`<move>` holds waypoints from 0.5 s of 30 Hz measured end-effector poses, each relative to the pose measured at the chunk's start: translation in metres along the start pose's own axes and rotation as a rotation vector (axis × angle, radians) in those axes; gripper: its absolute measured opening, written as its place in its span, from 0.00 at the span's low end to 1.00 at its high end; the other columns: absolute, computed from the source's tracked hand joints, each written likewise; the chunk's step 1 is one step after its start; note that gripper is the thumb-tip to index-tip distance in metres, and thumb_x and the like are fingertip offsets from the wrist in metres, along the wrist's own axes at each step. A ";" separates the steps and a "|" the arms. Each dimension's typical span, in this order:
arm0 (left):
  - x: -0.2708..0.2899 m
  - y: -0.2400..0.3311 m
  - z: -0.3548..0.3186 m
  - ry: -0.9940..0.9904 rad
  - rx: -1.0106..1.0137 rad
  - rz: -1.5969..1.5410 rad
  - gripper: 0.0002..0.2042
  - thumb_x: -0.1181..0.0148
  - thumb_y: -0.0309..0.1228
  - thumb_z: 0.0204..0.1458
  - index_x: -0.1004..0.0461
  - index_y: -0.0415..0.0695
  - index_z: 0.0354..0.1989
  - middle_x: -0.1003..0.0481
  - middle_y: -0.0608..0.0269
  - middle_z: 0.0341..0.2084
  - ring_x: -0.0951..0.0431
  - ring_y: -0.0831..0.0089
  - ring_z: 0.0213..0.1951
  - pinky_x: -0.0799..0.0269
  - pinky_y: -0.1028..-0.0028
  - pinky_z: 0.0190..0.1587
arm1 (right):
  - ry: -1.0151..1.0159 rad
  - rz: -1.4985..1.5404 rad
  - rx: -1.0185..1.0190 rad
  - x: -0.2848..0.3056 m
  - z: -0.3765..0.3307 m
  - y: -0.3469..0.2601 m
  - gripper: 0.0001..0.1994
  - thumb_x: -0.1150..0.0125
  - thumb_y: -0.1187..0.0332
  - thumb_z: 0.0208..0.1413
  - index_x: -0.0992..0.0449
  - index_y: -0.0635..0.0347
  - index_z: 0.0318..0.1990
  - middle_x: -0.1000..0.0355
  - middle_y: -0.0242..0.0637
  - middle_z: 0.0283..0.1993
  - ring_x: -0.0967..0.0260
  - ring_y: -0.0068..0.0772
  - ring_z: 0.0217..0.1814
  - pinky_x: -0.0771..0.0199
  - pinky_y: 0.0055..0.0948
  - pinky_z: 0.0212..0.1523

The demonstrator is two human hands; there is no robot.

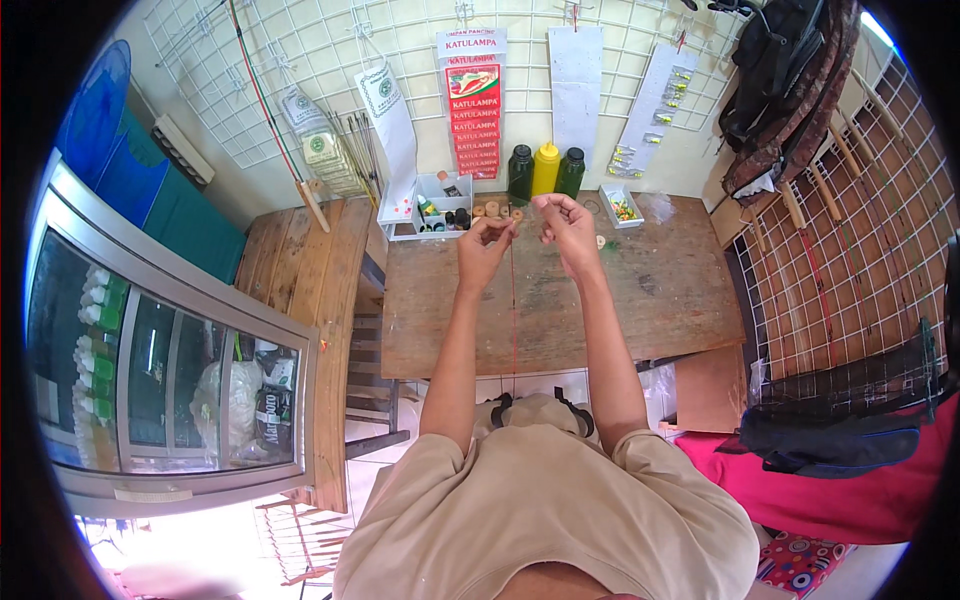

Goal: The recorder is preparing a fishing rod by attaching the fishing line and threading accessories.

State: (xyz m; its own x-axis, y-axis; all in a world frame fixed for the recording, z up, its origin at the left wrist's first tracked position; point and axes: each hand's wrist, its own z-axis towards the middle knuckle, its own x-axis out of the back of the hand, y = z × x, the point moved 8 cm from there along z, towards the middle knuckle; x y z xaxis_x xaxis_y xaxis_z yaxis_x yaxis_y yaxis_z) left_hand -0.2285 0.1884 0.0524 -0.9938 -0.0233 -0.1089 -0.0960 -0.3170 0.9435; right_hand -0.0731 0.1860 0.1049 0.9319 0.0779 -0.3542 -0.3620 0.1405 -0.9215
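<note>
Over the far part of the wooden table (620, 300), my left hand (485, 253) is closed in a pinch, thumb and forefinger together. From its fingertips a thin red rod (514, 310) runs down toward my waist. To its right, my right hand (568, 235) is raised with fingers curled and tips pinched; whatever lies between them is too fine to make out. Small tan cork-like rounds (492, 209) sit just beyond my left fingers. Another pale round piece (601, 242) lies beside my right wrist.
A white compartment tray (425, 236) with small bottles stands left of my hands. Two dark bottles (520, 175) flank a yellow squeeze bottle (545, 168) at the wall. To the right is a white box (622, 222) of colourful bits. A glass cabinet (310, 390) stands left.
</note>
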 end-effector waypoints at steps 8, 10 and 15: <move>0.001 0.000 0.003 0.014 -0.012 -0.019 0.03 0.41 0.22 0.53 0.28 0.36 0.34 0.22 0.58 0.35 0.21 0.76 0.35 0.26 0.79 0.38 | 0.020 -0.065 -0.013 -0.006 0.009 -0.006 0.08 0.38 0.68 0.55 0.25 0.62 0.38 0.32 0.24 0.25 0.41 0.11 0.19 0.45 0.15 0.16; 0.003 0.001 0.004 0.026 -0.026 -0.033 0.03 0.41 0.22 0.53 0.28 0.36 0.34 0.22 0.58 0.35 0.21 0.76 0.36 0.26 0.79 0.38 | 0.028 -0.056 -0.029 -0.005 0.012 -0.005 0.09 0.38 0.68 0.55 0.25 0.63 0.39 0.31 0.25 0.25 0.41 0.11 0.19 0.45 0.15 0.17; 0.005 -0.003 0.006 0.029 -0.015 -0.014 0.04 0.41 0.22 0.53 0.28 0.36 0.34 0.22 0.58 0.35 0.21 0.76 0.36 0.26 0.79 0.37 | -0.020 -0.025 -0.019 -0.008 0.019 -0.004 0.11 0.38 0.69 0.55 0.25 0.64 0.44 0.27 0.28 0.30 0.40 0.11 0.21 0.42 0.15 0.20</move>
State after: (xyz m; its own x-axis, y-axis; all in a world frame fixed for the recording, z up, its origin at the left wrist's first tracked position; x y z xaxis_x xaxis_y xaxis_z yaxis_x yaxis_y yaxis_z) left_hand -0.2339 0.1944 0.0507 -0.9903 -0.0459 -0.1313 -0.1089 -0.3316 0.9371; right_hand -0.0799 0.2040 0.1149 0.9400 0.0939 -0.3279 -0.3378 0.1236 -0.9331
